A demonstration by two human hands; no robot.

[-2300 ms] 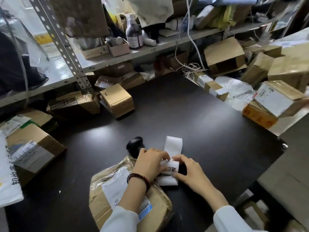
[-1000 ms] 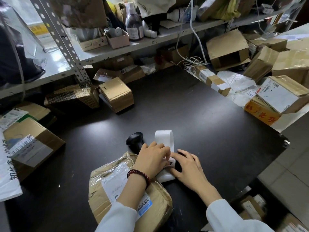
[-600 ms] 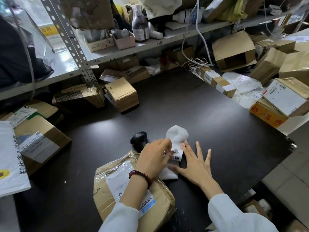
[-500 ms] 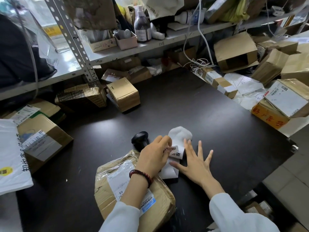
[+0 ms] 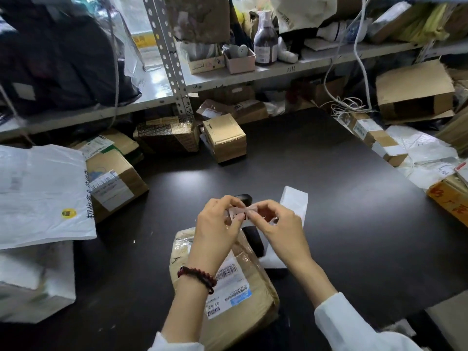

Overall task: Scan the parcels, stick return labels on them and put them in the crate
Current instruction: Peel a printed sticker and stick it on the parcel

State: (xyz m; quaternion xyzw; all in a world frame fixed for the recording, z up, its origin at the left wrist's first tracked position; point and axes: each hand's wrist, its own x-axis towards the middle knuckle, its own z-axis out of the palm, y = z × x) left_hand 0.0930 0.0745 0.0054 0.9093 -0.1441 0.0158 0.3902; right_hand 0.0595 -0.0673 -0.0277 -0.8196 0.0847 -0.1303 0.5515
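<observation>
The dark matt bench carries the tape-wrapped brown cardboard parcel at lower centre of the frame, its long axis running away from me. It lies under my left hand, the nearer one; my right hand is beside it. The black handheld scanner is mostly hidden behind them. Both hands pinch the small white return label, its print blurred. I see no crate.

Single head-worn view, forward and down, close above the table.
</observation>
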